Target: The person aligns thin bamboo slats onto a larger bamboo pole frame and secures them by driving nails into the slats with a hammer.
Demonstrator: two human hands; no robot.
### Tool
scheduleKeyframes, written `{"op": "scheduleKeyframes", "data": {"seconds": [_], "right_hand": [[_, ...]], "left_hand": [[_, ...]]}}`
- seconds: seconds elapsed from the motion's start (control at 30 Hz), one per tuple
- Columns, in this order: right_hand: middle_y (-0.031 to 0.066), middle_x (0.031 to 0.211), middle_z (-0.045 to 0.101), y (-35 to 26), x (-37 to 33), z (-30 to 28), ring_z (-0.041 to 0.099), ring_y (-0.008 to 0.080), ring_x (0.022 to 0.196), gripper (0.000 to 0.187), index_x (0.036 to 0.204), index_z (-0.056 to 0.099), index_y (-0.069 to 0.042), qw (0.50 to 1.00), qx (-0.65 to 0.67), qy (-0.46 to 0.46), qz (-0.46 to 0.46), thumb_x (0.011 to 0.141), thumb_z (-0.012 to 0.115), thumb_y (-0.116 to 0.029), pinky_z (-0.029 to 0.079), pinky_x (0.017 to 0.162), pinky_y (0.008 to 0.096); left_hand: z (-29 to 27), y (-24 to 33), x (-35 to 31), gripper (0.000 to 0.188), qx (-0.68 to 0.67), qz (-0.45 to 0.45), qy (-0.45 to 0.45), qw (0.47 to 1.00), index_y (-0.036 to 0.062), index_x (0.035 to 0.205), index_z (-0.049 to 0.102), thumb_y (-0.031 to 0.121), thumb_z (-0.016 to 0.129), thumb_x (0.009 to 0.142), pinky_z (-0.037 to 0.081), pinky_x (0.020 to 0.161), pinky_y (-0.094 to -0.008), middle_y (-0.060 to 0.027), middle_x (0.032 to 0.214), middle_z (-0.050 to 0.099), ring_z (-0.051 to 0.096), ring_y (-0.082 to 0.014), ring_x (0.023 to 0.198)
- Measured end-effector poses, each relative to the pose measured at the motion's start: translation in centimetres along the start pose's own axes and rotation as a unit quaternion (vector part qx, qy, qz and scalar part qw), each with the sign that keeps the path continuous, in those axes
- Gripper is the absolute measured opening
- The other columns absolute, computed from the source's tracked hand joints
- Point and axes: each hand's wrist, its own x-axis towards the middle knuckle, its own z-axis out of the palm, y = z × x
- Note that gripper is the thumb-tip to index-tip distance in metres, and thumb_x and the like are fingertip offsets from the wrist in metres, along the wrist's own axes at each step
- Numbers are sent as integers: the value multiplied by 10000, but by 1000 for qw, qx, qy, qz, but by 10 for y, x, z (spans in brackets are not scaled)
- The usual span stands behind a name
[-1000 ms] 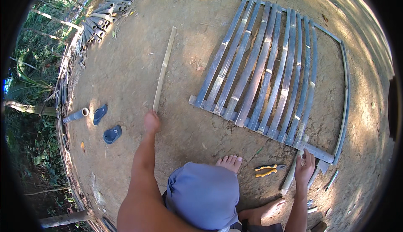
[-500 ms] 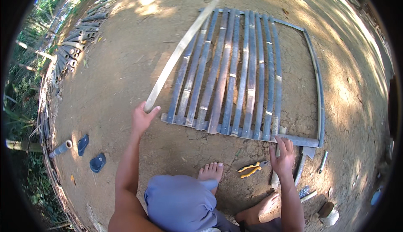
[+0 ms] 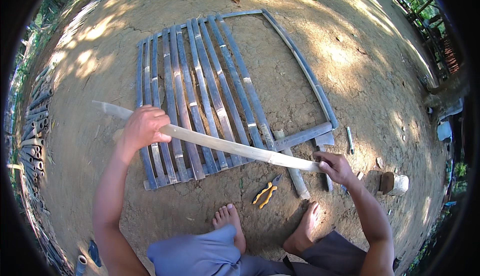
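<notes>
A long pale split-bamboo strip [image 3: 225, 144] spans the view in front of me, its left end higher than its right. My left hand [image 3: 145, 126] is closed around it a short way in from the left tip. At its right end, my right hand [image 3: 335, 167] grips the strip between thumb and fingers. Below and beyond it lies a bamboo slat panel [image 3: 305, 73], with dark slats set side by side on a rectangular frame. The frame's right part has no slats. The strip hides part of the slats' near ends.
Yellow-handled pliers [image 3: 265, 192] lie before my feet. A bamboo piece [image 3: 299, 180], a broad-bladed tool [image 3: 325, 139] and a marker-like stick [image 3: 350, 141] are right of them. A wooden block [image 3: 394, 183] sits farther right. Cut bamboo poles [image 3: 35, 143] are piled at far left.
The strip has swung from pointing away to lying across my front. My right hand has left the panel's near rail and taken the strip's end. The view has turned rightward.
</notes>
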Motion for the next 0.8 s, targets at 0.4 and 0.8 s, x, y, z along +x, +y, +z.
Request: {"op": "scheduleKeyframes", "data": {"seconds": [0.4,0.8], "right_hand": [[26,653,642,-26,73,118,591,86,560,378,1039,748,-13,906,227,223,279,1014,691,-385,466,511,288],[96,675,673,25,234,153,654,190,537,420,1224,715,-1,886,245,167,357,1019,648,-362,510,547,374]], "left_hand": [[136,28,88,659,-33,-224,68,972,110,1503,531,333,730,915,309,1229,-536,-176,1526,509,386,-368,1487],[246,106,23,793,-112,-146,-57,981,146,1581,423,572,642,948,123,1245,-660,-210,1676,276,214,-388,1568]]}}
